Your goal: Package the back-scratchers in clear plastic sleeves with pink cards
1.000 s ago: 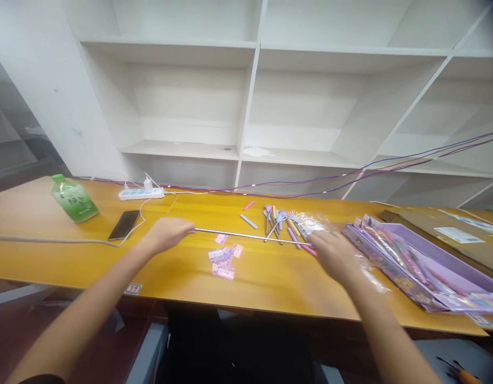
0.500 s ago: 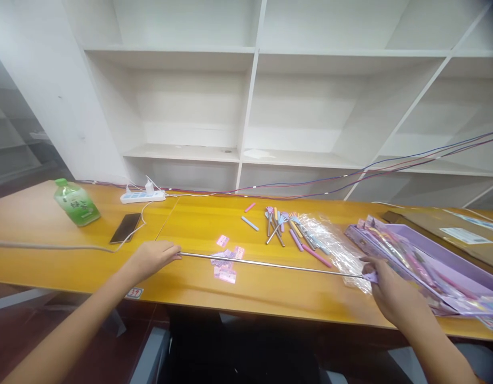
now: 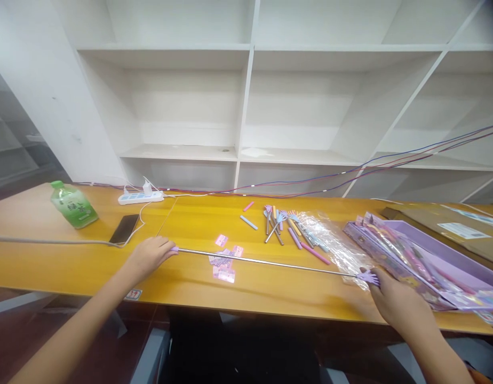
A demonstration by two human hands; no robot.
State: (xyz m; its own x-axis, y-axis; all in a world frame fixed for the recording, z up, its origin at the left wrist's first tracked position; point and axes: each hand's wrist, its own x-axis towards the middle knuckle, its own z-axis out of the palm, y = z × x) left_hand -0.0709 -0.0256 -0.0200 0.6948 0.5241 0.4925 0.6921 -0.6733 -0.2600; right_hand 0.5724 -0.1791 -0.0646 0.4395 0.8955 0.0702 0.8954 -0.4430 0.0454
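A telescopic back scratcher (image 3: 266, 262) stretches across the front of the table, its thin metal rod drawn out long. My left hand (image 3: 153, 256) is closed around its purple grip, most of which is hidden by the fingers. At the other end, my right hand (image 3: 392, 293) pinches the purple hand-shaped head (image 3: 367, 277). Below and behind the rod lie small pink and purple cards (image 3: 226, 275). Farther back is a loose pile of shorter back scratchers (image 3: 279, 224) with coloured handles, beside crumpled clear plastic (image 3: 336, 245).
At the right, a purple box (image 3: 466, 258) holds packaged items, with a flat cardboard box (image 3: 454, 226) behind it. A green bottle (image 3: 74, 205), a phone (image 3: 124, 229) and a white power strip (image 3: 141, 198) sit at the left. White shelving (image 3: 246, 101) rises behind the table.
The right fingers have shifted on the back scratcher's head, so more of its spread prongs show. A bit of purple grip now shows at my left fingertips. The view has shifted slightly.
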